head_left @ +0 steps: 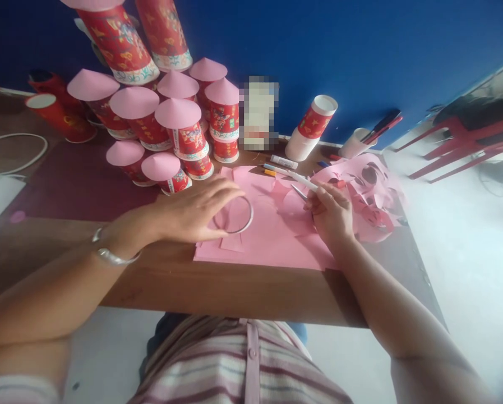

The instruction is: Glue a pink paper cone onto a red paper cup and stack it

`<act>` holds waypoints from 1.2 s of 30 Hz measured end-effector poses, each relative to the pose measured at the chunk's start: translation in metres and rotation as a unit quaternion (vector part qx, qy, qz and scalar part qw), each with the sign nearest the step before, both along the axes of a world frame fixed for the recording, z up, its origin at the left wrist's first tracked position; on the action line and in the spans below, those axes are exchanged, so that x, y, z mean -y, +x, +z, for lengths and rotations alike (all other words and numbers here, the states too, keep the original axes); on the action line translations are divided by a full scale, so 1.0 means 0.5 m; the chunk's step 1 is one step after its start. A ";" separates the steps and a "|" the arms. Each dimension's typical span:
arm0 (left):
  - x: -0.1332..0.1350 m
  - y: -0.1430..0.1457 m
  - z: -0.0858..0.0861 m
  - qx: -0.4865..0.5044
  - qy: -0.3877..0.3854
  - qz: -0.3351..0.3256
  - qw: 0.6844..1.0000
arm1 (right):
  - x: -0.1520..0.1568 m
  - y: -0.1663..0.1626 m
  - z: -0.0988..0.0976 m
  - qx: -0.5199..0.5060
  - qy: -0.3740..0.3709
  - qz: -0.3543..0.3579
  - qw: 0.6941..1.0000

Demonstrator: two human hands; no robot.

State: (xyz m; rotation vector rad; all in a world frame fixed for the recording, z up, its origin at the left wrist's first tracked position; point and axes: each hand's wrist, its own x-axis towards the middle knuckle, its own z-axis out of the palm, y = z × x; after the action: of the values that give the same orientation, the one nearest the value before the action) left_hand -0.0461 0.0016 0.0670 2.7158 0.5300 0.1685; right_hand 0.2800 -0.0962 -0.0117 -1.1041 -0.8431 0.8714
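My left hand (192,210) curves over a thin round ring (252,216), its fingers and thumb gripping the left side. Pink paper shows through the ring's middle. A slim white pen (304,180) is pinched in my right hand (333,210), its tip pointing up and left. Close by that hand lies a pointed metal blade (298,192), perhaps of scissors; its other end is hidden. Beneath both hands, sheets of pink paper (272,247) are spread in a loose stack on the wooden table (158,280).
Red patterned paper cups with pink cone tops (178,115) stand clustered at the back left. Behind the paper are a marker (284,162), a stacked cup column (312,129) and a pen cup (356,143). Cut pink scraps (373,196) pile at right. A red stool (465,137) stands beyond.
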 end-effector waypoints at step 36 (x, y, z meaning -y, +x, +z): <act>0.056 -0.037 0.000 0.022 0.192 0.089 0.977 | 0.007 -0.015 0.014 -0.037 -0.023 0.033 0.999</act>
State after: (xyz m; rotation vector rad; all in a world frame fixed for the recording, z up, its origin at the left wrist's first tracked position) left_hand -0.0648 -0.0265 0.0670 3.0230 0.8014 0.4162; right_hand 0.2724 -0.0995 -0.0045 -1.0832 -0.8056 0.9843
